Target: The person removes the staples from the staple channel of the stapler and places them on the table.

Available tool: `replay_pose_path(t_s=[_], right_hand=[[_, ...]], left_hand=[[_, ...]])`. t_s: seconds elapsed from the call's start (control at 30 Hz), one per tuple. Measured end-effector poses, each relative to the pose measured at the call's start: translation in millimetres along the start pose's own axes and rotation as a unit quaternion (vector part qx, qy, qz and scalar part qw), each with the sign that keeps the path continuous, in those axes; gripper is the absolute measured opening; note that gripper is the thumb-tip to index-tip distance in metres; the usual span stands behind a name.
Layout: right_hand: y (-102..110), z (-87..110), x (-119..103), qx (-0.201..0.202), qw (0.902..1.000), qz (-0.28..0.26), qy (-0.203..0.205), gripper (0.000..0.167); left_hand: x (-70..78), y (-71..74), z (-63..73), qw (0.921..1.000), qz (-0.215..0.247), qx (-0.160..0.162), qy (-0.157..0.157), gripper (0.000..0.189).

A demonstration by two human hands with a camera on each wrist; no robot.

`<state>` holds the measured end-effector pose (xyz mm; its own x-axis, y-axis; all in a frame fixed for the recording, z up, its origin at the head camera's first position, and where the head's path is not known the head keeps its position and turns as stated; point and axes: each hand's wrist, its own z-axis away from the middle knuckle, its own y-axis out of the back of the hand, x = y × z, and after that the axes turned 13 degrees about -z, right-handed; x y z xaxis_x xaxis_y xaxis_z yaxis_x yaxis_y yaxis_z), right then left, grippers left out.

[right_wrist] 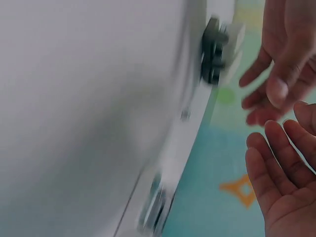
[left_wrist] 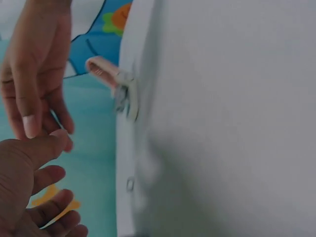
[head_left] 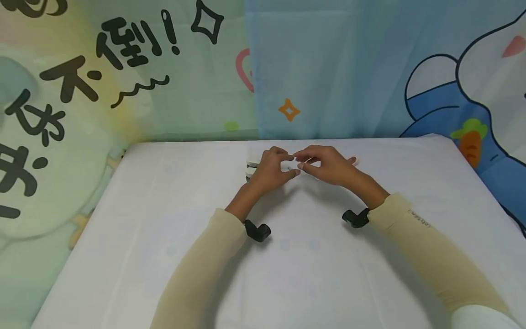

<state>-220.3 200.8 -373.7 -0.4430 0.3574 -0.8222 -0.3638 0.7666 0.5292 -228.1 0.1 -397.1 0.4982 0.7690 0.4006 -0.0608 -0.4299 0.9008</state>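
Observation:
My left hand (head_left: pixel 271 168) and right hand (head_left: pixel 324 164) hover near the table's far edge, fingertips close together. In the left wrist view, the left hand (left_wrist: pixel 24 182) has its thumb extended, overlapping the right hand's fingertips. The right hand (right_wrist: pixel 286 173) shows its palm with fingers lightly bent. Nothing shows gripped in either hand. Behind the left hand lies a white and dark object (head_left: pixel 251 169), seen as pale and black parts (right_wrist: pixel 217 54) in the right wrist view. Past the right hand is a pink and white tool with a metal part (left_wrist: pixel 126 94).
A small pale piece (head_left: pixel 289 168) lies on the white-covered table (head_left: pixel 185 228) under the hands. It appears as a small rectangle (left_wrist: pixel 130 184) in the left wrist view. A printed curtain (head_left: pixel 320 68) hangs directly behind the far edge.

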Motion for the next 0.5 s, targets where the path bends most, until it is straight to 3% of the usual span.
replay_pose_path(t_s=[0.23,0.5], right_hand=[[-34.3,-28.8,-3.6,-0.032,0.9962,-0.08,0.01,0.03],[-63.0,-47.0,0.3,-0.071,0.9908,-0.116,0.003,0.031]], left_hand=[[-24.2,20.7,27.6,0.9979,0.01,0.045,0.046,0.051],[-51.1,17.1,57.4,0.9879,0.069,0.057,0.127,0.058]])
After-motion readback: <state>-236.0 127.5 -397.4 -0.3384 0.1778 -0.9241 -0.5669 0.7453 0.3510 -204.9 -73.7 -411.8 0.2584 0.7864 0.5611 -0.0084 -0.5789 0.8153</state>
